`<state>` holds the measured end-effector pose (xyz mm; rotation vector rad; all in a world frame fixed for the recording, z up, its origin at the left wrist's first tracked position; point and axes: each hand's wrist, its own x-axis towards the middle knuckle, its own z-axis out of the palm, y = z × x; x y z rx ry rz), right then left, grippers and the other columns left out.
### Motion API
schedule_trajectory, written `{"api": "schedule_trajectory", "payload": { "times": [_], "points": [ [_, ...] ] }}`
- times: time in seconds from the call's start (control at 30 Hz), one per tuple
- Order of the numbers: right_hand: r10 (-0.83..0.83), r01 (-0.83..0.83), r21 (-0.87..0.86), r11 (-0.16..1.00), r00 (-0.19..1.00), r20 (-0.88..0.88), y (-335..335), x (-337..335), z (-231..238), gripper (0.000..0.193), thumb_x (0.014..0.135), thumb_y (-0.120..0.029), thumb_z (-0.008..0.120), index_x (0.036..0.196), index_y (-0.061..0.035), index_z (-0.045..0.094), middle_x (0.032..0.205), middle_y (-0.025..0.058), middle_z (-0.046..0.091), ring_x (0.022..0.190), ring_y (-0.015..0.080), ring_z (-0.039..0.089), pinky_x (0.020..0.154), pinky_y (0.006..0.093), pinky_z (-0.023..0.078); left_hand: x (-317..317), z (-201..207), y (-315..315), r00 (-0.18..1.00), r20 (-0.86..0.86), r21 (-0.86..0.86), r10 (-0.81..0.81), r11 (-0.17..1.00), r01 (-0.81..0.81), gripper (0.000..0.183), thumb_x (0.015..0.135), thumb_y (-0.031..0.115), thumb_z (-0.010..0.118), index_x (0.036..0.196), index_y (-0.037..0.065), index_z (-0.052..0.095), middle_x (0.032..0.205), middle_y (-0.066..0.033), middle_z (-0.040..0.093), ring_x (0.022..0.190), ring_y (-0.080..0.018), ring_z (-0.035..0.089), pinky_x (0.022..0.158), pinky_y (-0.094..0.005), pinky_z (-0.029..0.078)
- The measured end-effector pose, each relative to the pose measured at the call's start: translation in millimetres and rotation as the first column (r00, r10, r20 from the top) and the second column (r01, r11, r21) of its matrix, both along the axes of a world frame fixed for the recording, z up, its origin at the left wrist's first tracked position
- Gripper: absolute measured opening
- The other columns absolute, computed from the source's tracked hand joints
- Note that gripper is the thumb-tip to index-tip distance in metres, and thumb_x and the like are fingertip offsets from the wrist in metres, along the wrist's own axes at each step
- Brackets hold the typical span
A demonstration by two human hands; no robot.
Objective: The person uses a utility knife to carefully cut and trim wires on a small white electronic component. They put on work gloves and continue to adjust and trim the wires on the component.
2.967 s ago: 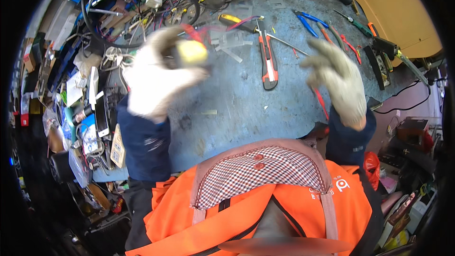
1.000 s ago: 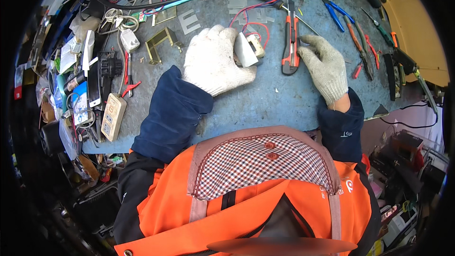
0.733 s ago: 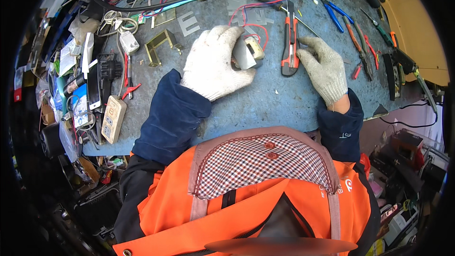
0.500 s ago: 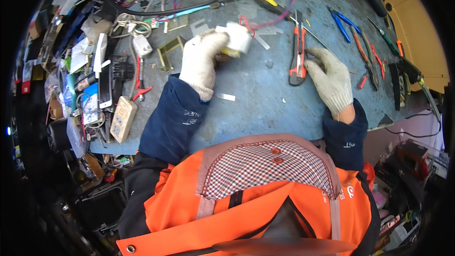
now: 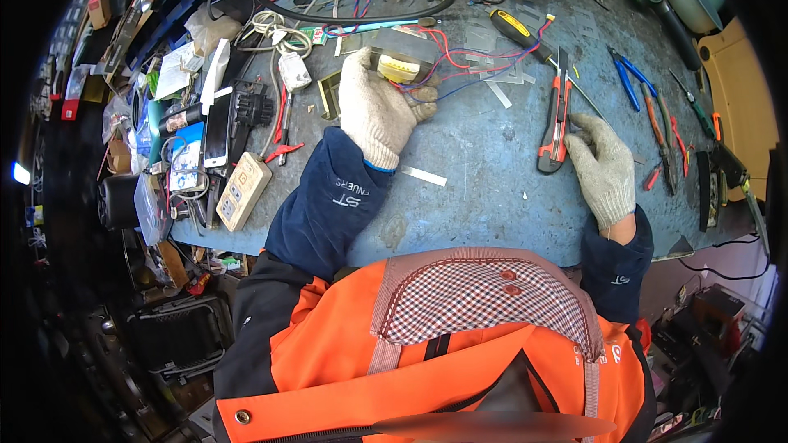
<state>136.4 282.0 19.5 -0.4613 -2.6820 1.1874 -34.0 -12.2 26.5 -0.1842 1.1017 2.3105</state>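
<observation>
Transformer point(image 5: 400, 70) turned to show its yellow winding

The left hand point(image 5: 376, 115), gloved, is curled around the transformer, thumb on one side and fingertips on the other, near the far middle of the bench point(image 5: 476, 217). About half a second ago a blurred white face was uppermost; now the yellow-wrapped part faces the wearer, below the grey core. Judging by this, the winding and its leads are easier to see than before. Whether the part touches the bench, I cannot tell.

The right hand point(image 5: 603, 168), also gloved, has hardly shifted relative to the cutter: it appears empty, loosely bent with a narrow gap at the thumb, just beside the handle of a red-and-black utility knife point(image 5: 556, 119). Contact is unclear.

Red and blue wires trail from the transformer toward a yellow-handled screwdriver point(image 5: 514, 26). A pale strip point(image 5: 424, 175), out of sight 0.7 seconds ago, lies near the left wrist. A brass-coloured frame point(image 5: 329, 95) is now partly hidden behind that hand. Farther right lie blue-handled pliers point(image 5: 625, 80); farther left, a socket block point(image 5: 244, 191).
</observation>
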Motion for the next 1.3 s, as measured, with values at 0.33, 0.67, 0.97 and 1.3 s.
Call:
{"api": "schedule_trajectory", "payload": {
  "times": [0.33, 0.67, 0.97, 1.3],
  "points": [
    [0.014, -0.014, 0.002, 1.0, 0.999, -0.032, -0.8, -0.1, 0.2, 0.038, 0.098, -0.018, 0.076, 0.132, -0.0003, 0.074, 0.1, 0.0163, 0.078, 0.088, 0.0227, 0.075, 0.082, 0.036, 0.06, -4.4, -16.0, -7.3, 0.997, 0.04, 0.086, -0.062, 0.995, 0.059, 0.068, 0.107, 0.062, 0.034, 0.134, 0.007, 0.065, 0.115, -0.0215, 0.072, 0.081, -0.0336, 0.065, 0.07, -0.0478, 0.049],
    [0.024, -0.023, 0.024, 0.999, 0.999, -0.047, 1.0, 0.5, -2.6, 0.038, 0.098, -0.017, 0.077, 0.132, 0.0, 0.074, 0.098, 0.0152, 0.077, 0.088, 0.0226, 0.075, 0.082, 0.0359, 0.059, 6.8, -3.5, 11.5, 0.997, -0.012, 0.055, 0.074, 0.996, -0.074, 0.062, 0.108, 0.055, 0.039, 0.136, 0.006, 0.065, 0.118, -0.0197, 0.073, 0.096, -0.0406, 0.07, 0.072, -0.0501, 0.054],
    [0.021, -0.02, 0.03, 0.999, 0.999, -0.038, 0.1, 1.5, -1.6, 0.039, 0.097, -0.018, 0.077, 0.132, -0.0002, 0.073, 0.099, 0.0141, 0.076, 0.088, 0.0233, 0.074, 0.082, 0.0362, 0.059, 2.7, -13.9, 4.0, 0.998, -0.031, 0.065, -0.047, 0.997, 0.049, 0.059, 0.108, 0.055, 0.043, 0.133, 0.007, 0.066, 0.114, -0.0158, 0.074, 0.097, -0.0364, 0.071, 0.065, -0.0475, 0.052],
    [0.047, -0.047, 0.001, 0.999, 0.999, 0.001, -0.8, 1.6, 6.7, 0.039, 0.097, -0.013, 0.074, 0.134, 0.0006, 0.072, 0.101, 0.0128, 0.075, 0.091, 0.02, 0.072, 0.085, 0.0343, 0.058, 9.3, -6.9, 17.1, 0.998, 0.02, -0.066, -0.063, 0.996, 0.064, 0.054, 0.112, 0.049, 0.038, 0.134, 0.009, 0.067, 0.117, -0.0129, 0.076, 0.09, -0.0314, 0.071, 0.067, -0.0424, 0.051]
  ]
}}
